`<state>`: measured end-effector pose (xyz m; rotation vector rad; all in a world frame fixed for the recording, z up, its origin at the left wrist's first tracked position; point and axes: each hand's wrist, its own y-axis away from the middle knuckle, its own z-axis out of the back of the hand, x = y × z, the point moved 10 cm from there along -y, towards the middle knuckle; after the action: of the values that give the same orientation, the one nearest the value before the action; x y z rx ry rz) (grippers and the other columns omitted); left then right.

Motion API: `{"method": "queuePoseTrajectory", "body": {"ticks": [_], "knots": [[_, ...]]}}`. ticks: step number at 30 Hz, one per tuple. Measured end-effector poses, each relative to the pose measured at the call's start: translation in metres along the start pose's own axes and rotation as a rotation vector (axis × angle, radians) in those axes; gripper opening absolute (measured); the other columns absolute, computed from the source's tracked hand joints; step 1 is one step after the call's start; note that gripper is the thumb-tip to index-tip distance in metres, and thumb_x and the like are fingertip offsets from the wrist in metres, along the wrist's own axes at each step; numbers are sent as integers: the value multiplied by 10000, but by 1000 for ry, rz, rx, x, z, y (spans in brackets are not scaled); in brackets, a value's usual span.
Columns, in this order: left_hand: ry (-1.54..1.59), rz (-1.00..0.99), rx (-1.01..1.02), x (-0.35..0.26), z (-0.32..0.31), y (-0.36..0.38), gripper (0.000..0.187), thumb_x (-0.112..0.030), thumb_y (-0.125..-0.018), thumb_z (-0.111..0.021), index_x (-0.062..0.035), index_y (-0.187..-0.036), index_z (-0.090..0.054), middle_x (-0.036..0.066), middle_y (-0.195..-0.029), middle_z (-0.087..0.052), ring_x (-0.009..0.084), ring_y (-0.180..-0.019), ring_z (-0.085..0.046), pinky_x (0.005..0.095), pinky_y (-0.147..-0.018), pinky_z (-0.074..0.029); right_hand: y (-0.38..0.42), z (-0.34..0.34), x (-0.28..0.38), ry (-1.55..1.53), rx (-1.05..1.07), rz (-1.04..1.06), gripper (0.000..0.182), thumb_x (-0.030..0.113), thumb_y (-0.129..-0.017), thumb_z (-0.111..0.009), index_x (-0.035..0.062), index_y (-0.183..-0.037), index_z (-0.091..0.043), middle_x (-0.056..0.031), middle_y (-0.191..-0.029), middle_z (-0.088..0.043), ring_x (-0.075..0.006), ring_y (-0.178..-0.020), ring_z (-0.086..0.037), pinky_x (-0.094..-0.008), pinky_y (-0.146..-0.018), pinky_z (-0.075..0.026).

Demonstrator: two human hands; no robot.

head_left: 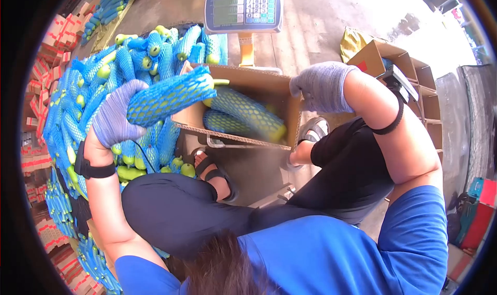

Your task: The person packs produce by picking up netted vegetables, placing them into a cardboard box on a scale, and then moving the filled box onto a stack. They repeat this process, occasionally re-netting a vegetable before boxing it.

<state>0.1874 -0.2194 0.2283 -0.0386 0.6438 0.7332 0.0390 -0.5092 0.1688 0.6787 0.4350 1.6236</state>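
Note:
My left hand, in a grey knit glove, is wrapped round a long green gourd in a blue foam net sleeve. That gourd is tilted over the left end of an open cardboard box. Inside the box lie netted gourds, one across another. My right hand, gloved too, is closed at the box's right end wall, with its fingertips partly hidden. A large pile of netted gourds lies beside and beyond my left hand.
Behind the box stands a scale display on a yellow post. Open cardboard boxes are stacked at the right, near a yellow sack. Folded cartons line the far left. My feet and knees flank the box.

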Motion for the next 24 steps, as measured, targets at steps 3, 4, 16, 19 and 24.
{"method": "queuePoseTrajectory", "body": {"ticks": [3,4,16,19,24], "knots": [[-18,-54,-18,-9,-5,-2,566,-105,-603,-762,-78,-1138,-579,57,-962,-645,167,-894,-618,323,-833,-504,-25,-11,18,-247,-134,32,383,311,-871,-711,83,-1176,-668,-138,-1054,-719,-320,-1004,-685,-393,-881,-531],[-43,-73,-24,-14,-7,-5,553,-109,-616,-765,-79,-1139,-587,80,-976,-660,203,-908,-647,338,-844,-513,-36,-11,22,-456,-235,53,376,312,-877,-697,77,-1168,-663,-137,-1032,-718,-304,-993,-687,-388,-883,-530],[14,-347,-6,-39,-81,-65,678,-99,-646,-807,-79,-1263,-526,127,-1104,-649,250,-1033,-638,365,-932,-508,-35,1,-18,-319,331,-77,556,230,-973,-594,121,-1494,-431,-158,-1288,-635,-250,-1092,-668,-375,-892,-576],[-34,-371,23,-43,-102,-67,671,-99,-607,-847,-95,-1203,-539,129,-1064,-648,301,-1001,-647,381,-909,-518,-21,7,-9,-601,304,36,626,213,-896,-712,61,-1454,-475,-117,-1190,-680,-195,-983,-696,-325,-808,-596],[-169,-408,230,-36,-166,-79,631,-104,-563,-894,-99,-1099,-563,146,-988,-655,339,-948,-658,409,-850,-525,-47,-33,36,-297,249,37,582,310,-828,-757,96,-1337,-573,-116,-1088,-704,-232,-964,-699,-368,-864,-547]]}}
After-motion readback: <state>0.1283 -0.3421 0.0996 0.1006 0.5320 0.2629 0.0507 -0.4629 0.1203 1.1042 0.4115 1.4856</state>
